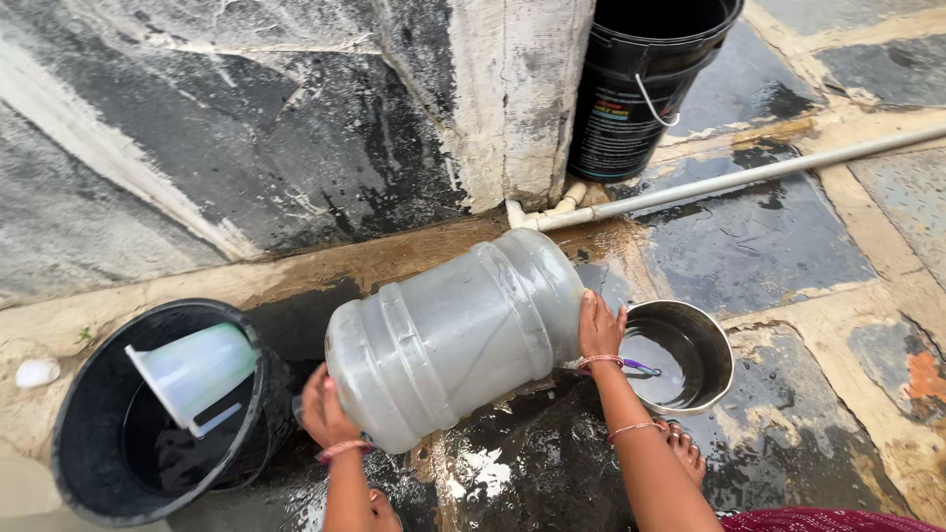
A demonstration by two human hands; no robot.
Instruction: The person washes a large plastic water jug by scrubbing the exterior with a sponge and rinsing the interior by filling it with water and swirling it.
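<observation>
Between both hands: big clear jug (458, 335), tilted sideways.

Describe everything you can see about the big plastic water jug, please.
The water jug is large, translucent grey plastic with ribbed rings around its body. It lies tipped on its side above the wet stone floor, between a black bucket and a metal pot. The left hand holds one end, the right hand presses the other. Its contents cannot be told.

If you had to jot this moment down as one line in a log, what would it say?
left hand: under neck end of big clear jug | right hand: on its base | jug: tipped sideways | beside: steel pot, black tub
</observation>
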